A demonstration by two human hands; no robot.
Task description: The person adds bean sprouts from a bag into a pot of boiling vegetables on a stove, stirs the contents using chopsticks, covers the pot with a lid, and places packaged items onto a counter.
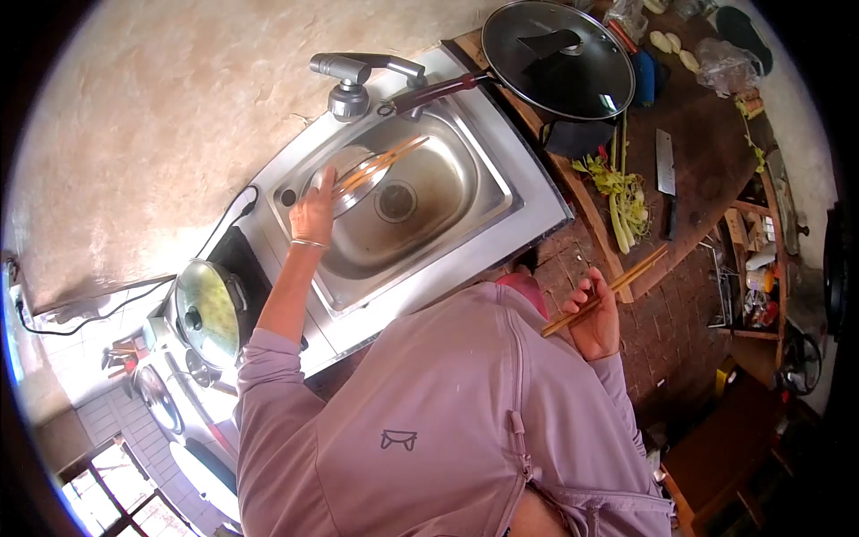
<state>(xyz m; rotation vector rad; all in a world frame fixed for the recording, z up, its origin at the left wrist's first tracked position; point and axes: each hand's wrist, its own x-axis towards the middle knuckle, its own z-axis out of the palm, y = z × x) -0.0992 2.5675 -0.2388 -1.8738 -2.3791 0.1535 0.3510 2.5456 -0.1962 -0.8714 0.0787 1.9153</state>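
Over the left part of the steel sink (474,166), my left hand (311,215) grips the near rim of a shiny bowl (358,190). Wooden chopsticks (394,156) lie across this bowl, their tips pointing to the upper right. Some of the left fingers are hidden behind the rim. My right hand (596,324) is raised beside my body, away from the sink, with its fingers closed around another pair of wooden chopsticks (626,277). The grey faucet (349,89) stands behind the sink.
A lidded pan (559,58) rests on the wooden table (716,170), its handle reaching over the sink corner. Leafy celery (624,201) and a cleaver (665,163) lie nearer. On the left stands a glass-lidded pot (206,309).
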